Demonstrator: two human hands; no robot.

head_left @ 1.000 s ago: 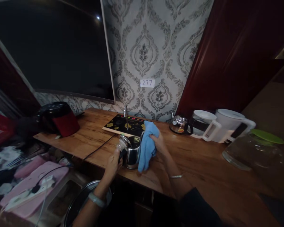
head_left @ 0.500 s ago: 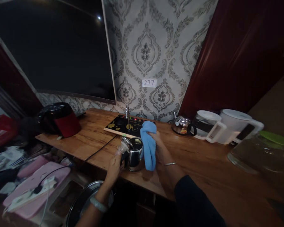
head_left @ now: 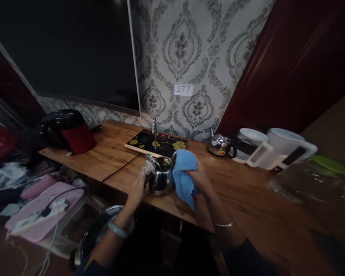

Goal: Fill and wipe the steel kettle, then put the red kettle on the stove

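Observation:
A shiny metal teapot [head_left: 162, 182] with its lid [head_left: 152, 161] tilted up is near the front edge of the wooden counter [head_left: 227, 191]. My left hand [head_left: 137, 189] is closed round the teapot's dark handle on the left side. In my right hand [head_left: 201, 177] is a blue cloth [head_left: 185, 174], bunched at the top with its lower end hanging. The cloth is beside the teapot's right side, by the spout, and covers part of that side. Whether it presses on the metal I cannot tell.
Behind the teapot lies a black induction plate [head_left: 155, 142] with a small tap [head_left: 154, 126]. To the right stand a second metal teapot [head_left: 218, 145], white-lidded jugs [head_left: 251, 147] and a green-lidded glass jar [head_left: 310, 182]. A red-black appliance [head_left: 74, 132] is at left.
My right hand has shifted slightly right with the cloth, whose lower end now slants rightward and uncovers the teapot's spout more. The left hand keeps its hold. The whole view has tilted a little.

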